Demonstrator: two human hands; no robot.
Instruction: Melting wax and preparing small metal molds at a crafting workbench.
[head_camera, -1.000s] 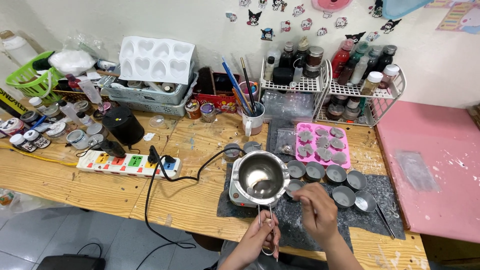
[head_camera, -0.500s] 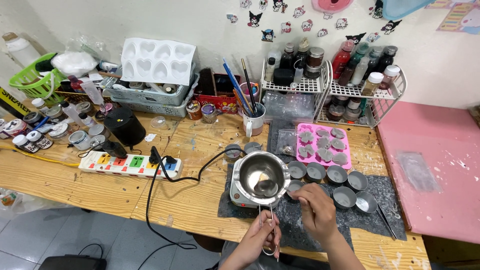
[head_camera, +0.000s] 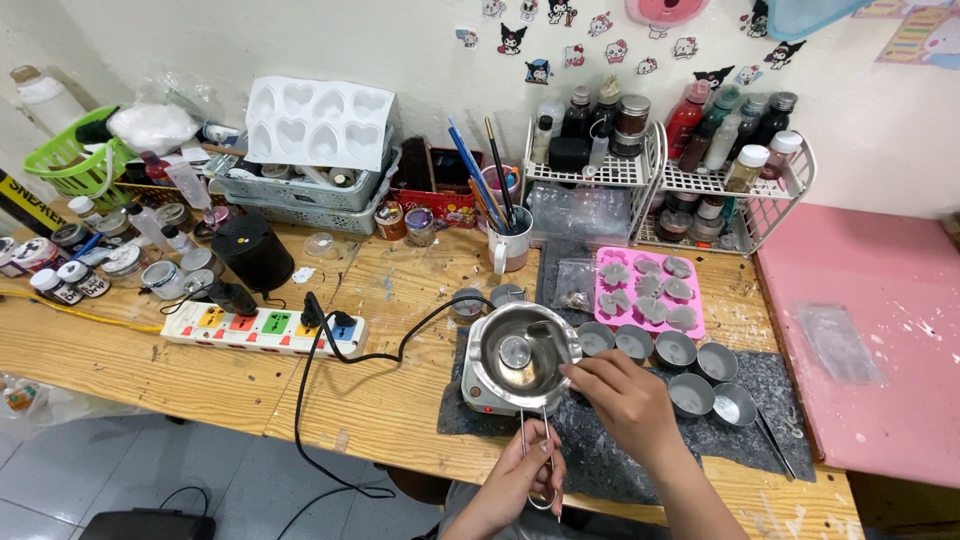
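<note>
Pot (head_camera: 522, 350): small steel melting pot, seated on a small hot plate (head_camera: 482, 392) on the grey mat (head_camera: 640, 460), near the desk (head_camera: 180, 370) front edge. A wire handle (head_camera: 537, 455) runs from the pot toward 6 o'clock.

Left hand (head_camera: 520, 487): at 6 o'clock of the pot, fingers closed around the end of the handle.

Right hand (head_camera: 625, 400): at 4 o'clock of the pot, fingers drawn together, fingertips at the pot's rim. Whether they pinch anything cannot be told.

Surroundings: a row of small metal cups (head_camera: 676, 349) lies at 3 o'clock of the pot, just beyond the right hand. A pink mould (head_camera: 648, 291) with grey filled shapes sits at 1 o'clock. A white mug (head_camera: 509, 243) holding brushes stands at 12 o'clock. A power strip (head_camera: 262, 329) lies at 9 o'clock, well apart; a black cord (head_camera: 400, 350) leads from it to the hot plate. Two wire racks (head_camera: 722, 180) of bottles stand against the wall.
</note>
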